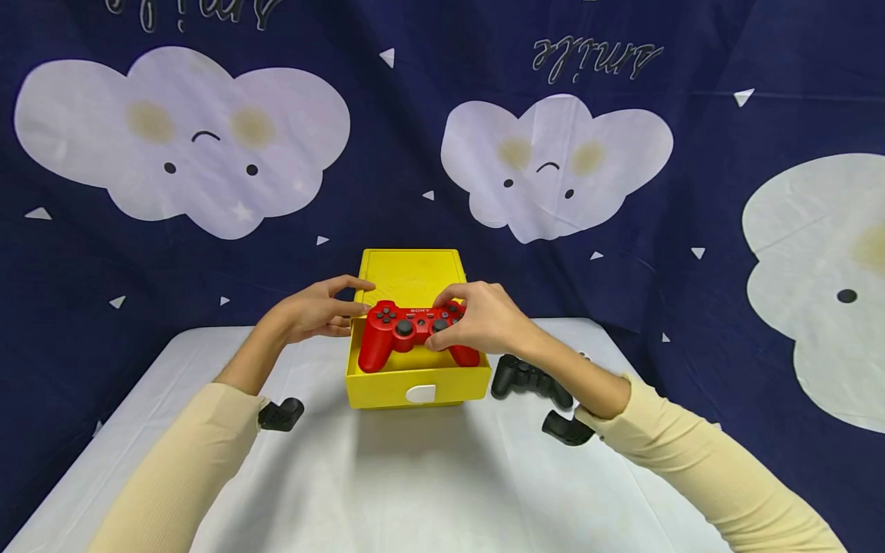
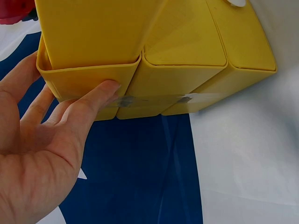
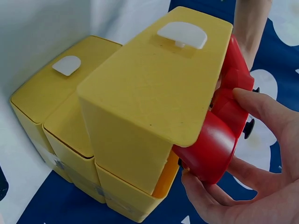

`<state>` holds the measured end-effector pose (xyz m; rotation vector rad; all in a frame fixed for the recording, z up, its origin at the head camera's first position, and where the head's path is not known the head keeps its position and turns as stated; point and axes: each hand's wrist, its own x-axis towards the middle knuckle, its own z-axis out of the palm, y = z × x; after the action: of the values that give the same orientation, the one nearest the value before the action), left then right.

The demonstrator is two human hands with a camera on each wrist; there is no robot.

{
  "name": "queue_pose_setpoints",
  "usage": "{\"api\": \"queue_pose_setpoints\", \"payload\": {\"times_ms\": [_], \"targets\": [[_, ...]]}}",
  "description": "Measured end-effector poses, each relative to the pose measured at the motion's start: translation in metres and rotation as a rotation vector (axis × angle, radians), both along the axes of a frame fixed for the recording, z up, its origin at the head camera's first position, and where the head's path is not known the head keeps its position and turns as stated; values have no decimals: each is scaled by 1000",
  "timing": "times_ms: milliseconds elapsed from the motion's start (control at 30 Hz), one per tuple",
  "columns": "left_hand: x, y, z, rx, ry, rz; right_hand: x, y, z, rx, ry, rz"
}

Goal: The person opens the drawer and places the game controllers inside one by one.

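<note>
A red game controller [image 1: 382, 338] with black sticks and "SONY" lettering is at the pulled-out top drawer [image 1: 387, 390] of a yellow drawer unit [image 1: 412, 265]. My right hand [image 1: 487, 319] pinches its right side between thumb and fingers. In the right wrist view, the red controller [image 3: 210, 149] shows beside the drawer's upper edge, its far end partly hidden by the drawer. My left hand [image 1: 319, 309] is at the unit's left side, fingers extended. The left wrist view shows a fingertip of my left hand [image 2: 51, 140] against the yellow side wall [image 2: 88, 81].
On the white table [image 1: 429, 491], a black game controller [image 1: 528, 379] lies right of the drawer unit, under my right forearm. Dark devices sit at both sleeve cuffs. Lower drawers [image 3: 70, 107] with white tabs are closed. A blue cloud-printed cloth [image 1: 394, 153] hangs behind.
</note>
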<state>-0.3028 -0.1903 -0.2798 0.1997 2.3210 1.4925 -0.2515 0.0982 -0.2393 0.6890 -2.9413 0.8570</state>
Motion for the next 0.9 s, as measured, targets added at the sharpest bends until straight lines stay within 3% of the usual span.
{"api": "queue_pose_setpoints", "payload": {"times_ms": [500, 900], "targets": [[0, 2, -1, 2, -2, -2, -1, -3, -15, 67, 47, 13], [0, 3, 0, 8, -5, 6, 0, -6, -18, 107, 79, 19]]}}
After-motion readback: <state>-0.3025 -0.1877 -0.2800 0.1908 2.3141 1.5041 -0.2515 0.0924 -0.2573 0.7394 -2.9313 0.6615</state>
